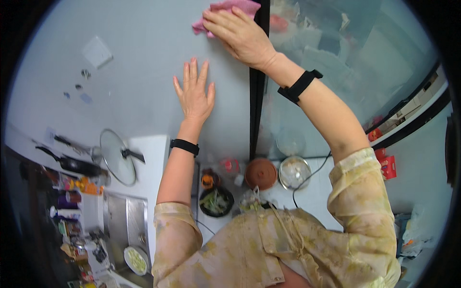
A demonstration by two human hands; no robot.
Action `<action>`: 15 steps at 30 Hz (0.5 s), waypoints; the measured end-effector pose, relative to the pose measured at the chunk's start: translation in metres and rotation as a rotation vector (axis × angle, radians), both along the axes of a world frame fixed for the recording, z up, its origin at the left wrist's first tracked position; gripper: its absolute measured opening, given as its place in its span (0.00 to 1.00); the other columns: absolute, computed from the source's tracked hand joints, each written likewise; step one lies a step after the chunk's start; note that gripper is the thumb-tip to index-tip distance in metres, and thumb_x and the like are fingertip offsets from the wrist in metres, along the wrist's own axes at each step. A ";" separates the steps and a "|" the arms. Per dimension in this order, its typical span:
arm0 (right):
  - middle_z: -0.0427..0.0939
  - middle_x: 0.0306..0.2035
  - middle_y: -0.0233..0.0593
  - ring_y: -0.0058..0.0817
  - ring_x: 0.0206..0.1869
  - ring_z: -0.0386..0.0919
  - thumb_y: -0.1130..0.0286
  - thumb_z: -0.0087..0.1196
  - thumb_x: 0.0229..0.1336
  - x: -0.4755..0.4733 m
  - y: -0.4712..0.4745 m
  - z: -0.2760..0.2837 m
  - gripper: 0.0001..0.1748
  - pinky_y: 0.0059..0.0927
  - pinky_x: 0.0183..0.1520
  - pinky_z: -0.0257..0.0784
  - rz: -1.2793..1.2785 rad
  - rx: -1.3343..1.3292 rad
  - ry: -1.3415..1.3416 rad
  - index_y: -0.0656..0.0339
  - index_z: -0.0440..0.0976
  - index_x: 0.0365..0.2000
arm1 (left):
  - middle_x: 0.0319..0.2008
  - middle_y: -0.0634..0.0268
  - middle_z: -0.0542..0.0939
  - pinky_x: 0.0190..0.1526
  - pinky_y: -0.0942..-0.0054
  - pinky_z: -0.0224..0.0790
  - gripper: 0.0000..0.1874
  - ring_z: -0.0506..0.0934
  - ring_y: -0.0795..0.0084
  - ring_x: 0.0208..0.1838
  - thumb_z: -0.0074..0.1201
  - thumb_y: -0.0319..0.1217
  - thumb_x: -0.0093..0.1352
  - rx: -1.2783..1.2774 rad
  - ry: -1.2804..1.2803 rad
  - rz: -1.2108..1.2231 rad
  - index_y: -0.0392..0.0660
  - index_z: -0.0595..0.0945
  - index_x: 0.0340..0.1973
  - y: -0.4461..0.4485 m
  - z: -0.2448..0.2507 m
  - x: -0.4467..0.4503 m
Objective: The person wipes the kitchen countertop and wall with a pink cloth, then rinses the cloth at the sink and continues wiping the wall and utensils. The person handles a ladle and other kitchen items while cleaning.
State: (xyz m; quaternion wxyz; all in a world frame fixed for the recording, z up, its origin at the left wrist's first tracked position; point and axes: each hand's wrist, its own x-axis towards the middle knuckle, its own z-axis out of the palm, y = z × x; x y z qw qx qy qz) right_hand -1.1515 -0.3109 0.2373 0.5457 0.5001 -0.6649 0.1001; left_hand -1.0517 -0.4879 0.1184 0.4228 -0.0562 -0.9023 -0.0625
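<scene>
My right hand [245,39] presses a pink cloth [236,6] against a pale, smooth wall [144,54], right beside the black frame [256,104] of a glass panel [324,104]. Part of the cloth is hidden under the palm and fingers. Lower and to the left, my left hand [195,93] rests flat against the same wall with its fingers spread, holding nothing. Each wrist wears a black band.
Below stand a brown lidded pot [261,174], a metal-rimmed bowl [295,172] and a dark basin of greens [216,202]. At left are a glass lid [118,158], a frying pan [77,165] and a steel sink [120,216] holding a white bowl of cut vegetables [137,260].
</scene>
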 end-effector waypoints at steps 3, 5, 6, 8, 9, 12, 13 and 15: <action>0.68 0.66 0.36 0.32 0.65 0.68 0.74 0.54 0.58 0.009 -0.001 -0.095 0.27 0.40 0.68 0.60 0.087 0.132 -0.209 0.56 0.69 0.60 | 0.75 0.55 0.57 0.74 0.40 0.30 0.31 0.54 0.57 0.77 0.50 0.39 0.72 0.240 -0.158 0.016 0.51 0.65 0.70 -0.013 -0.060 0.036; 0.68 0.66 0.36 0.33 0.66 0.68 0.73 0.53 0.58 0.017 0.005 -0.142 0.25 0.39 0.69 0.60 0.083 0.365 -0.207 0.57 0.70 0.58 | 0.73 0.53 0.60 0.74 0.42 0.31 0.29 0.57 0.56 0.76 0.49 0.39 0.72 0.280 -0.183 0.068 0.49 0.67 0.69 -0.019 -0.089 0.059; 0.68 0.66 0.37 0.34 0.66 0.68 0.73 0.52 0.58 0.020 0.009 -0.155 0.24 0.38 0.70 0.60 0.027 0.540 -0.239 0.57 0.71 0.57 | 0.72 0.51 0.62 0.75 0.43 0.31 0.29 0.59 0.56 0.75 0.49 0.39 0.73 0.306 -0.211 0.101 0.48 0.68 0.69 -0.022 -0.101 0.070; 0.70 0.64 0.37 0.34 0.66 0.68 0.72 0.51 0.57 0.016 0.015 -0.158 0.19 0.37 0.69 0.63 0.144 0.520 -0.186 0.60 0.73 0.51 | 0.71 0.51 0.63 0.75 0.44 0.32 0.28 0.61 0.55 0.74 0.48 0.40 0.73 0.341 -0.234 0.151 0.48 0.69 0.68 -0.027 -0.120 0.092; 0.71 0.63 0.37 0.35 0.66 0.68 0.72 0.51 0.57 0.012 0.019 -0.152 0.17 0.36 0.68 0.64 0.114 0.596 -0.208 0.61 0.75 0.48 | 0.71 0.50 0.64 0.75 0.44 0.32 0.28 0.62 0.55 0.73 0.48 0.40 0.73 0.359 -0.246 0.176 0.47 0.69 0.68 -0.027 -0.128 0.102; 0.73 0.61 0.39 0.37 0.62 0.73 0.74 0.52 0.55 -0.004 0.021 -0.119 0.18 0.37 0.61 0.70 0.241 0.337 -0.162 0.60 0.75 0.48 | 0.70 0.49 0.66 0.75 0.45 0.34 0.27 0.64 0.54 0.72 0.48 0.41 0.73 0.435 -0.221 0.225 0.46 0.71 0.66 -0.026 -0.141 0.128; 0.74 0.60 0.38 0.37 0.61 0.73 0.75 0.53 0.54 -0.008 0.023 -0.109 0.19 0.37 0.59 0.71 0.170 0.269 -0.114 0.59 0.76 0.48 | 0.70 0.49 0.66 0.74 0.45 0.34 0.27 0.64 0.54 0.72 0.48 0.41 0.73 0.468 -0.262 0.259 0.46 0.71 0.66 -0.025 -0.143 0.135; 0.73 0.62 0.38 0.36 0.64 0.71 0.74 0.54 0.53 -0.009 0.019 -0.111 0.21 0.39 0.62 0.68 0.178 0.118 -0.239 0.59 0.76 0.50 | 0.70 0.49 0.66 0.74 0.45 0.34 0.27 0.64 0.54 0.72 0.48 0.42 0.73 0.514 -0.293 0.306 0.46 0.71 0.66 -0.017 -0.145 0.144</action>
